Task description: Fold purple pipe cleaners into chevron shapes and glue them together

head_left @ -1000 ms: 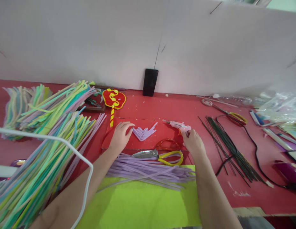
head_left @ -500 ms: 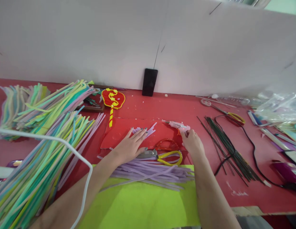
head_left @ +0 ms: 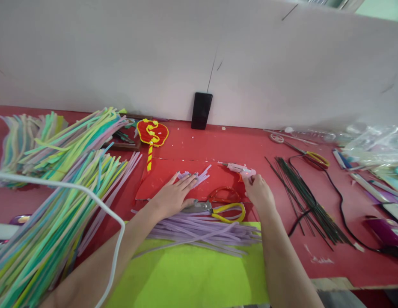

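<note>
Left hand (head_left: 173, 197) now over purple stems (head_left: 195, 176)

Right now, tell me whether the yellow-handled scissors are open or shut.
Shut: the yellow-handled scissors lie flat, blades together as one point beside the left hand.

Craft workbench, pipe cleaner stacks (head_left: 54, 192), glue gun (head_left: 241, 170), scissors (head_left: 215, 208)
</note>
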A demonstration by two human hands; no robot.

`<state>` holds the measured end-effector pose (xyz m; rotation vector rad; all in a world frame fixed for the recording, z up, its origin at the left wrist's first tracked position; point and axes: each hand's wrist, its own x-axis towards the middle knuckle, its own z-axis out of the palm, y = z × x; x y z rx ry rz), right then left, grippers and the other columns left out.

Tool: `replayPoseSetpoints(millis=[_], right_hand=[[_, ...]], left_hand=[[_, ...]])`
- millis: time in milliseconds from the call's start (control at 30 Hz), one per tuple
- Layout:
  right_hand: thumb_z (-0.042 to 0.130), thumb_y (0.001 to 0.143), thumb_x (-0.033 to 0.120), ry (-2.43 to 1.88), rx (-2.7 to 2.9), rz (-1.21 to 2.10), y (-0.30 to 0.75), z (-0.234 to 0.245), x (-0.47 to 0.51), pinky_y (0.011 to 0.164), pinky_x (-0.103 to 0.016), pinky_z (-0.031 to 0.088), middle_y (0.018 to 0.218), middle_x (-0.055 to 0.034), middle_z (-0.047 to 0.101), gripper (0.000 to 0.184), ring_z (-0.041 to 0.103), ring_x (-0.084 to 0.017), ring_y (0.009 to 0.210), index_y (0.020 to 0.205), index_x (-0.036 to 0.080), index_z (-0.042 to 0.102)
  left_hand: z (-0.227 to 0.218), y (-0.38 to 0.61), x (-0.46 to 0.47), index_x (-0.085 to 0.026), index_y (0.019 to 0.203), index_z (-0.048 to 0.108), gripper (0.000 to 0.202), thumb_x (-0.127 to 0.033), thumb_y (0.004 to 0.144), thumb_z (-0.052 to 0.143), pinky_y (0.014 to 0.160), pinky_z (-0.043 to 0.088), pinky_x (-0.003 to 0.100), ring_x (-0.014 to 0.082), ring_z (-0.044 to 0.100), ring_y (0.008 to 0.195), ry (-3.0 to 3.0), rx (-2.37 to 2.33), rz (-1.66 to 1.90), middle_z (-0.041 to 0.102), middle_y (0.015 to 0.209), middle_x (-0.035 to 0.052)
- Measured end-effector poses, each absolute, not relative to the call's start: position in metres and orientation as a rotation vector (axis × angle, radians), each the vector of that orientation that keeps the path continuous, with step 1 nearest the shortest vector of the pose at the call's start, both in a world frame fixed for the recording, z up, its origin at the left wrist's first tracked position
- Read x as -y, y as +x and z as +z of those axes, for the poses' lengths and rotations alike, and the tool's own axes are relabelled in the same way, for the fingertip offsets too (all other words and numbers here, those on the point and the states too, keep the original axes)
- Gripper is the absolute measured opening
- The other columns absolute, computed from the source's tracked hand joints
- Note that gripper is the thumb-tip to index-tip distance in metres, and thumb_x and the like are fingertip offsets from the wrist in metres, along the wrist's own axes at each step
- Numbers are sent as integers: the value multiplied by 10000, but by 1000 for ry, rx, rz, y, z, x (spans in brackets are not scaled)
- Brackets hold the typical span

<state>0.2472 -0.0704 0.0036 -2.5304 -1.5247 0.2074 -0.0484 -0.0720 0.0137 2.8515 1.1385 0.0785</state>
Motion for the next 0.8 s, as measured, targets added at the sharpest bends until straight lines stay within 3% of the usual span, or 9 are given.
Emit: replayPoseSetpoints(millis=[367, 800], right_hand=[[318, 876, 593, -2534, 1513, 212, 246, 5, 71, 668, -301, 409, 975, -133, 636, 486, 625, -247, 884, 994, 168, 524], [346, 872, 585, -2534, 1501, 242, 244, 8, 71, 698, -306, 409, 1009, -136, 633, 473, 618, -258, 934, 1020, 169, 515]], left_hand=[[9, -47, 72, -207, 1474, 158, 605, -496, 949, 236, 1137, 114, 463, 220, 270, 1389, 2888, -1158, 93, 276, 1515, 92], [11, -48, 72, -211, 1467, 186, 602, -504, 945, 246, 1137, 77, 516, 237, 229, 1405, 2824, -1167, 60, 216, 1530, 69]])
